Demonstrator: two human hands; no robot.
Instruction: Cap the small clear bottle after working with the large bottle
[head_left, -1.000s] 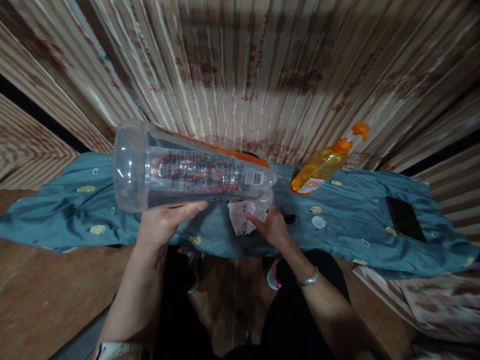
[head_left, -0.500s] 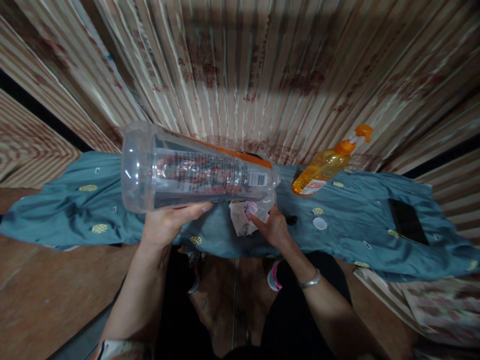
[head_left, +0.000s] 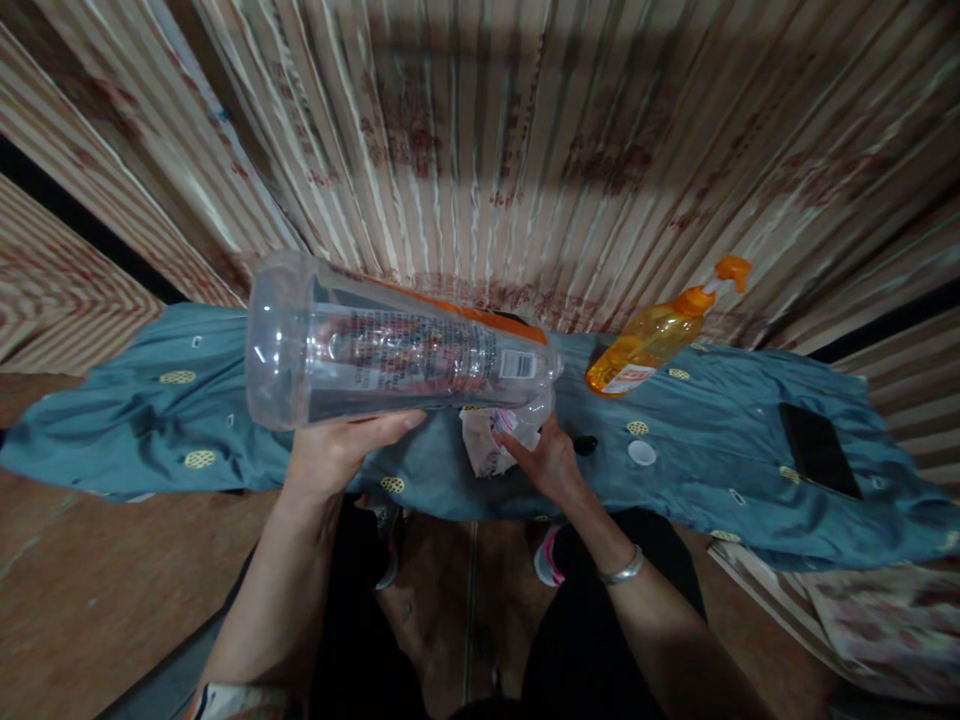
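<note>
A large clear plastic bottle with an orange-edged label and a barcode lies tilted almost sideways, its base to the left. My left hand is closed round it from below, thumb along the near side. At the bottle's narrow right end, my right hand is wrapped round a small clear bottle with pink print. The mouth of the large bottle meets the small one there, but the exact contact is hidden. Just below the small bottle lies a crumpled pale cloth or paper piece.
An orange pump bottle leans toward the back right on the teal patterned cloth. Right of my right hand are a small black cap and a white disc. A dark phone lies far right. A striped curtain hangs behind.
Both hands keep their hold on the two bottles. The whole view has shifted very slightly; nothing else visibly differs.
</note>
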